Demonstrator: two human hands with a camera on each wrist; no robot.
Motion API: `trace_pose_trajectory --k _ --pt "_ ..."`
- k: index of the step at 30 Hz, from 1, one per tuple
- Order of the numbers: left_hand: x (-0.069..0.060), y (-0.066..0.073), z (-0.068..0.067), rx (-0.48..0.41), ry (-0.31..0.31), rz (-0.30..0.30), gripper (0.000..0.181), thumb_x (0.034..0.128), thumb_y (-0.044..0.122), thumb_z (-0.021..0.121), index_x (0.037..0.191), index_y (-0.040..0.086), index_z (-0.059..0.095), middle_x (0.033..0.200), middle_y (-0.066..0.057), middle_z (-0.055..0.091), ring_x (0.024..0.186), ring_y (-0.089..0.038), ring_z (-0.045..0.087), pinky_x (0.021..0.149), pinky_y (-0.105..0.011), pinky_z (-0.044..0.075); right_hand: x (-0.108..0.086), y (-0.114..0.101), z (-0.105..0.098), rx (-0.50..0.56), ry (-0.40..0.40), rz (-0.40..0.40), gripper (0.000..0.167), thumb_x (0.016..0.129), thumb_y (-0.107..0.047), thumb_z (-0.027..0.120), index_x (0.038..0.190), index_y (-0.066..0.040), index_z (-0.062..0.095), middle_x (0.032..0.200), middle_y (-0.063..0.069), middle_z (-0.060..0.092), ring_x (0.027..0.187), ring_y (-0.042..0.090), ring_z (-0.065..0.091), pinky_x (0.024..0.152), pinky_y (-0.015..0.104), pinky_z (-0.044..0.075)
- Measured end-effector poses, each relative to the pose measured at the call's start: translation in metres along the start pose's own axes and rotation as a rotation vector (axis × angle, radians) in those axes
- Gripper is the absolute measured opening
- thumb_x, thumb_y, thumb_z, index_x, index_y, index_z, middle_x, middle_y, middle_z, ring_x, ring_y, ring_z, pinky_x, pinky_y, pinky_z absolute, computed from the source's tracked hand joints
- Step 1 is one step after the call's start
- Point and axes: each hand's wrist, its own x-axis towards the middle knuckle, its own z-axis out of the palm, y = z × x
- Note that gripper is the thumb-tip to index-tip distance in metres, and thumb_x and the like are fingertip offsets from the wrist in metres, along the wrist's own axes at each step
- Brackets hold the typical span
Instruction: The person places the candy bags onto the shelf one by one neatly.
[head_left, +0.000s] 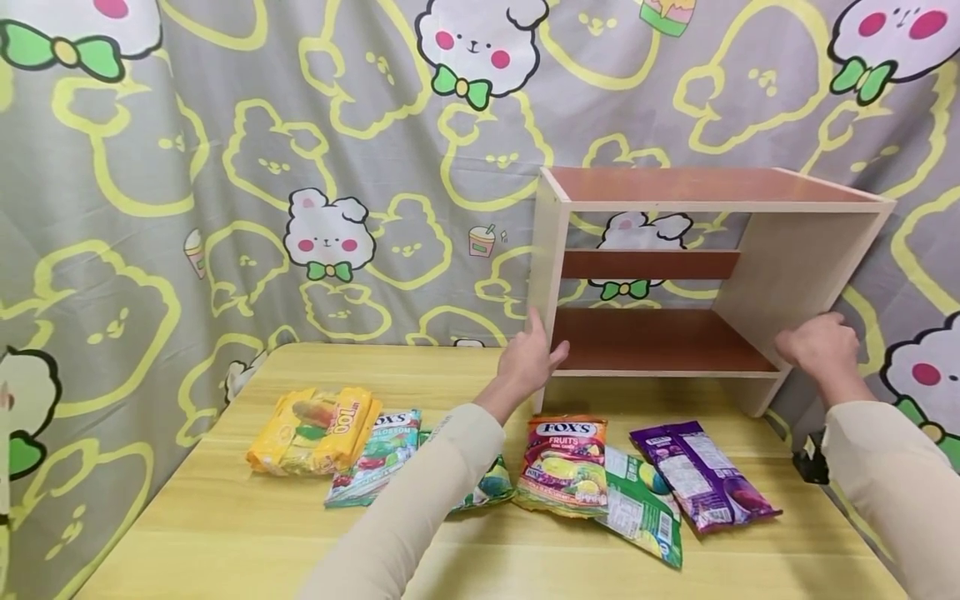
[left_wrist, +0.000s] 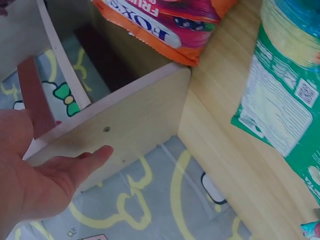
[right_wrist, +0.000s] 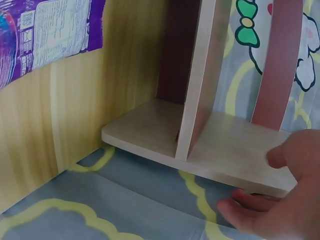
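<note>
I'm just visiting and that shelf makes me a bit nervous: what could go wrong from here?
The shelf unit stands close to the right edge of the table, so a push that way might send a corner over. The orange candy bag lies just in front of its left end and could get crushed if it slides forward. With the left hand and right hand at opposite sides, uneven pushing might twist it.

From the rectangular orange plastic bag (head_left: 566, 471) on the yellow wood-grain table (head_left: 540, 558), the box-shaped cream-and-brown board shelf (head_left: 667, 337) stands at one o'clock, an oblong purple plastic bag (head_left: 701, 475) at three, an oblong green plastic bag (head_left: 640, 510) at four, partly underneath. Toward nine lie a rectangular teal plastic bag (head_left: 386, 452) and, past it, plump yellow plastic packets (head_left: 315, 432); the grey fabric curtain (head_left: 420, 167) hangs behind, at twelve.
</note>
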Motion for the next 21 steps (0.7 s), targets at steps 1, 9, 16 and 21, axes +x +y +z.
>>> trace_pose_trajectory --k 1,9,16,21 --pt "0.0 0.001 0.001 -0.002 0.001 0.001 0.086 0.1 0.047 0.06 0.159 0.003 0.016 0.088 -0.019 0.072 0.07 -0.027 0.07 0.049 -0.031 0.048 0.001 0.0 0.001 0.034 0.017 0.01 0.085 0.097 -0.032 0.037 0.134 0.037 0.005 0.124 0.064 0.028 0.116 0.071 0.036 0.095 0.071 0.043" --pt "0.001 0.005 0.006 0.049 0.043 0.002 0.073 0.1035 0.039 0.056 0.156 0.002 0.022 0.08 -0.015 0.07 0.071 -0.027 0.071 0.048 -0.032 0.049 0.005 0.002 0.013 0.262 0.16 0.076 0.079 0.099 -0.034 0.036 0.144 0.025 0.011 0.134 0.06 0.027 0.128 0.07 0.031 0.105 0.072 0.035" --pt "0.003 0.006 0.01 0.047 0.036 -0.022 0.07 0.1056 0.03 0.052 0.16 0.003 0.017 0.076 -0.014 0.068 0.063 -0.024 0.069 0.045 -0.027 0.049 0.013 0.01 0.035 0.32 0.245 0.083 0.069 0.097 -0.03 0.039 0.137 0.026 0.032 0.131 0.057 0.038 0.127 0.069 0.035 0.103 0.069 0.036" --pt "0.002 0.004 0.011 0.056 0.041 -0.019 0.069 0.105 0.027 0.053 0.159 0.003 0.018 0.082 -0.016 0.07 0.068 -0.027 0.071 0.048 -0.029 0.051 0.017 0.015 0.044 0.305 0.233 0.078 0.061 0.1 -0.027 0.037 0.131 0.025 0.04 0.13 0.054 0.041 0.126 0.069 0.035 0.103 0.069 0.036"
